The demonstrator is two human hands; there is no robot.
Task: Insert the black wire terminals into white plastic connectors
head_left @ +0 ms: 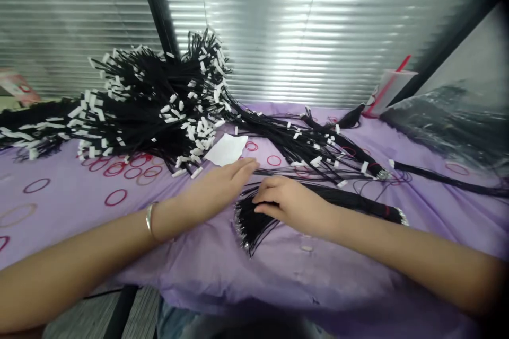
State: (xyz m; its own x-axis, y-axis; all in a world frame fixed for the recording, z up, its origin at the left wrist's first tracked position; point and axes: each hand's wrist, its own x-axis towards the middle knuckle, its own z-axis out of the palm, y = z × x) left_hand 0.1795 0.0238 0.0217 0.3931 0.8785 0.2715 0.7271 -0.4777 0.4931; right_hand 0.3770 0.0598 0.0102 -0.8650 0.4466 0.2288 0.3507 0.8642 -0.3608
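My left hand (217,186) lies flat on the purple cloth (79,196) with fingers stretched toward a white paper slip (226,149), holding nothing. A bracelet (150,221) circles that wrist. My right hand (290,204) rests on a bundle of thin black wires (254,222), its fingers curled and pinching strands at the bundle's near end. The bundle runs right to a bound end (397,215).
A large heap of black wires with white connectors (151,106) covers the back left. More loose wires (318,148) spread at centre right. A cup with a red straw (387,90) and a dark plastic bag (449,116) stand at the back right. Window blinds are behind.
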